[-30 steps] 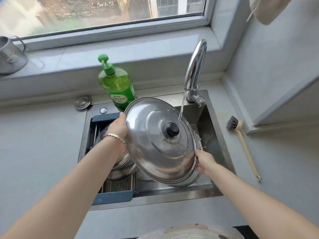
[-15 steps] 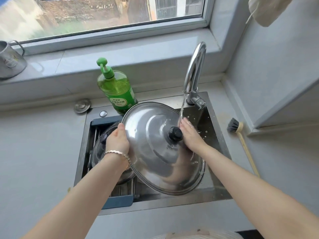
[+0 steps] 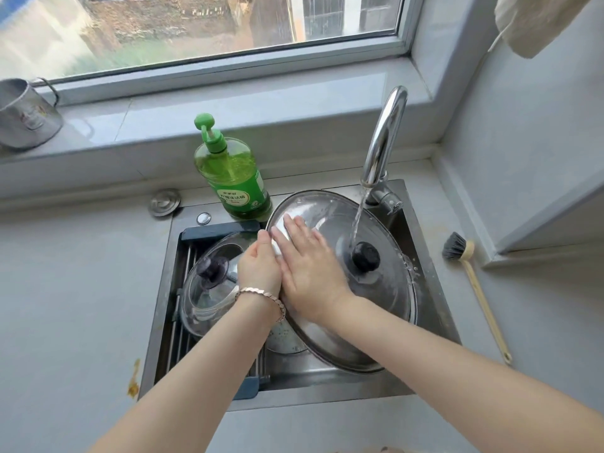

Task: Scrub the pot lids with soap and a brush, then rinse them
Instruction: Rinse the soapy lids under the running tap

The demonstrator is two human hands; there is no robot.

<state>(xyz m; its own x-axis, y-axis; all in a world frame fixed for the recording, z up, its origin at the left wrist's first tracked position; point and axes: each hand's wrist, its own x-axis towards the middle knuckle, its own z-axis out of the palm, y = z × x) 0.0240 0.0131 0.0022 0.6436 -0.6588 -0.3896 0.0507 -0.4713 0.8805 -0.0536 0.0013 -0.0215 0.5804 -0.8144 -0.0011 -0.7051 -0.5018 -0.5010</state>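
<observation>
Bench: a pale grey bench (image 3: 65, 289) is seen around a steel sink (image 3: 327, 397), below a window sill.
Left grip: the left grip (image 3: 260, 269), with a bracelet (image 3: 261, 294) at the wrist, is curled on the left rim of the steel lid (image 3: 385, 299), and the thumb is laid on top.
Right grip: the right grip (image 3: 310, 273) is spread flat with straight fingers. It is pressed on the lid's upper face, touching the left grip.
Steel lid: it is held tilted over the right part of the sink, with its black knob (image 3: 365, 256) turned upward.
Glass lid: the glass lid (image 3: 209, 289) is laid on a rack in the left part of the sink, partly hidden by the left wrist.
Water: a stream (image 3: 358, 217) is poured from the tap (image 3: 385, 135) onto the steel lid, just beside the knob.
Brush: the brush (image 3: 470, 273) is laid on the bench right of the sink, well apart from both grips.
Soap bottle: the green soap bottle (image 3: 233, 178) is stood upright at the sink's back edge, just behind the steel lid.
Plug: a round metal plug (image 3: 164, 201) is laid on the bench left of the bottle.
Sill: a metal cup (image 3: 26, 116) is stood at the far left.
</observation>
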